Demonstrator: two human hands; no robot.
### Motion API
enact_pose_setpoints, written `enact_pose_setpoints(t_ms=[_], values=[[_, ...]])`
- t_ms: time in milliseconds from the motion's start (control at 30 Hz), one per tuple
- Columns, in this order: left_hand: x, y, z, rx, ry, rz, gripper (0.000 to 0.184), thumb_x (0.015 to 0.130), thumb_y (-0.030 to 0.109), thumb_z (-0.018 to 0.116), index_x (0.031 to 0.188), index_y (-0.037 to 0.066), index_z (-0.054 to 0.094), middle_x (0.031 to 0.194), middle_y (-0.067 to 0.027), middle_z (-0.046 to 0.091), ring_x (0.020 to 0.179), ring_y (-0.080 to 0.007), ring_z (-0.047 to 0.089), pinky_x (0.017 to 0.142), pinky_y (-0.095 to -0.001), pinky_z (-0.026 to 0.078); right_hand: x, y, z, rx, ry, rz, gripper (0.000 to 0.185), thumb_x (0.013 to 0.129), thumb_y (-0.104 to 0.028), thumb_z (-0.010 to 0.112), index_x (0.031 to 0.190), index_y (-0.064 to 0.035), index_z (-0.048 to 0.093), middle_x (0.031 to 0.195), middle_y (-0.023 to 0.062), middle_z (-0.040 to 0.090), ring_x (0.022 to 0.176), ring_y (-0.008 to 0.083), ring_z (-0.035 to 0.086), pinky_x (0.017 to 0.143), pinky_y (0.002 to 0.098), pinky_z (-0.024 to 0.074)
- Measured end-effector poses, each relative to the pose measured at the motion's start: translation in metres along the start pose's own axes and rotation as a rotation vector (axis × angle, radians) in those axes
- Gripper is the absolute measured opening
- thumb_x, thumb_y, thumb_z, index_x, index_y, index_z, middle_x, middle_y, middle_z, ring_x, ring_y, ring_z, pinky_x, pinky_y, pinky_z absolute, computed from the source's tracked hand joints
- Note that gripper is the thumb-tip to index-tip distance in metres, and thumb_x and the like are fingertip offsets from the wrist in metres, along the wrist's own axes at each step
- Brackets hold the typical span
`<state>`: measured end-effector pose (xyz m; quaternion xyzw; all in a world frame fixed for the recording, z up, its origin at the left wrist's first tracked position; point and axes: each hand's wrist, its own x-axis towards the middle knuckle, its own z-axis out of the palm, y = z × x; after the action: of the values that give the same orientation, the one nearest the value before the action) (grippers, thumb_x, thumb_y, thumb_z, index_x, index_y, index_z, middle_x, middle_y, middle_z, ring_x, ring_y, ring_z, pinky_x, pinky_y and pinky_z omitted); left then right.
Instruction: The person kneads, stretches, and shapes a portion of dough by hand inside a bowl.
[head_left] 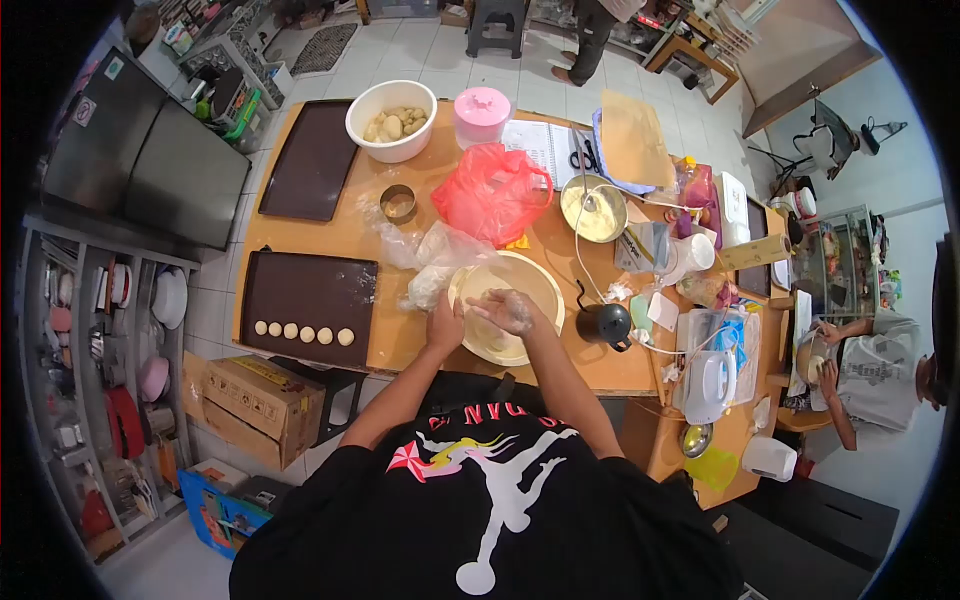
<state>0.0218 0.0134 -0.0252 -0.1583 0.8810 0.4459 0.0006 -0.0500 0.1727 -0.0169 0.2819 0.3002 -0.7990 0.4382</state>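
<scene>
My left hand (pixel 445 324) is at the left rim of a cream basin (pixel 548 287). Its fingers are mostly turned away, so I cannot see whether they hold anything. Over the basin is my right hand (pixel 510 313), dusted with flour, its fingers stretched toward the left hand; no object shows clearly in it. A clear plastic bag with white contents (pixel 430 286) lies just beyond my left hand. To the left, a dark baking tray (pixel 310 285) carries a row of several small round dough balls (pixel 306 335) along its near side.
Behind the basin sit a red plastic bag (pixel 490 195), a metal ring (pixel 398 203) and a white tub of dough pieces (pixel 360 125). On the right stand a black kettle (pixel 605 325) and a bowl of yellowish mixture (pixel 612 222). Another person (pixel 885 365) works at far right.
</scene>
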Motion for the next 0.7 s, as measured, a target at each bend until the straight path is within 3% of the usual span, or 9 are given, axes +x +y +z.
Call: enact_pose_setpoints(t_ms=[100,133,200,267,333,433,533,633,700], values=[[-0.001,-0.003,0.0,-0.006,0.012,0.001,0.03,0.095,0.024,0.047,0.113,0.001,0.048,0.095,-0.0291,0.063,0.09,-0.049,0.058,0.078,-0.0557,0.044,-0.051,-0.023,0.025,-0.549,0.224,0.0,0.04,0.096,-0.021,0.047,0.128,0.0047,0.044,0.12,0.0205,0.059,0.111,0.0296,0.06,0.094,0.0363,0.0482],[-0.001,-0.002,-0.001,-0.002,0.012,0.002,0.029,0.095,0.024,0.047,0.113,0.001,0.048,0.094,-0.0289,0.063,0.09,-0.049,0.058,0.078,-0.0557,0.044,-0.049,-0.026,0.009,-0.587,0.229,-0.004,0.044,0.092,-0.025,0.055,0.128,-0.0007,0.048,0.115,0.0208,0.062,0.11,0.0276,0.061,0.092,0.0341,0.0481],[-0.001,-0.001,0.0,0.004,0.017,0.016,0.028,0.095,0.023,0.047,0.111,0.001,0.048,0.093,-0.0287,0.063,0.089,-0.049,0.058,0.077,-0.0558,0.044,-0.037,-0.028,-0.005,-1.189,0.481,-0.089,0.045,0.088,-0.025,0.058,0.125,-0.0014,0.052,0.111,0.022,0.063,0.108,0.0295,0.061,0.092,0.0365,0.0478],[0.001,-0.002,0.002,0.012,0.033,0.041,0.027,0.094,0.023,0.048,0.11,0.001,0.048,0.091,-0.0286,0.063,0.088,-0.0489,0.058,0.076,-0.056,0.044,-0.027,-0.021,-0.007,-1.567,0.648,-0.328,0.044,0.085,-0.024,0.06,0.122,-0.0022,0.055,0.11,0.0236,0.063,0.107,0.0322,0.061,0.092,0.0395,0.047],[0.0,0.006,-0.004,0.016,0.019,0.021,0.027,0.094,0.023,0.048,0.109,0.0,0.048,0.091,-0.0289,0.063,0.088,-0.0489,0.059,0.076,-0.056,0.044,-0.022,0.001,-0.01,-1.688,0.735,-0.722,0.041,0.083,-0.024,0.06,0.118,-0.0032,0.058,0.112,0.0256,0.061,0.107,0.0359,0.06,0.093,0.043,0.0457],[0.0,0.01,-0.005,0.033,0.007,-0.014,0.027,0.094,0.023,0.049,0.109,0.001,0.048,0.091,-0.0289,0.063,0.087,-0.0488,0.059,0.075,-0.056,0.044,-0.016,-0.003,-0.015,-1.836,0.497,-0.571,0.036,0.083,-0.021,0.058,0.115,-0.0043,0.059,0.113,0.0253,0.06,0.106,0.0409,0.057,0.094,0.0476,0.044],[-0.003,0.013,-0.003,0.023,0.008,-0.048,0.028,0.094,0.023,0.049,0.111,0.001,0.048,0.091,-0.0289,0.063,0.087,-0.0488,0.059,0.075,-0.056,0.045,-0.035,-0.011,-0.013,-1.863,0.402,-0.506,0.033,0.081,-0.02,0.059,0.11,-0.0039,0.061,0.11,0.0257,0.059,0.105,0.0407,0.057,0.091,0.0479,0.0448],[0.0,0.01,0.001,0.021,0.04,-0.05,0.03,0.093,0.023,0.05,0.114,0.001,0.047,0.092,-0.029,0.063,0.087,-0.0487,0.059,0.075,-0.0561,0.045,-0.077,-0.019,0.007,-2.002,0.231,-0.58,0.033,0.081,-0.025,0.059,0.102,0.001,0.061,0.106,0.0247,0.059,0.099,0.0397,0.059,0.087,0.0466,0.0479],[-0.001,0.009,0.002,0.026,0.045,-0.044,0.032,0.093,0.023,0.05,0.116,0.001,0.047,0.092,-0.0291,0.063,0.087,-0.0485,0.059,0.076,-0.0561,0.045,-0.096,-0.012,0.009,-2.099,0.164,-0.57,0.028,0.079,-0.02,0.06,0.097,0.0017,0.062,0.103,0.0245,0.059,0.097,0.0397,0.06,0.085,0.046,0.0493]])
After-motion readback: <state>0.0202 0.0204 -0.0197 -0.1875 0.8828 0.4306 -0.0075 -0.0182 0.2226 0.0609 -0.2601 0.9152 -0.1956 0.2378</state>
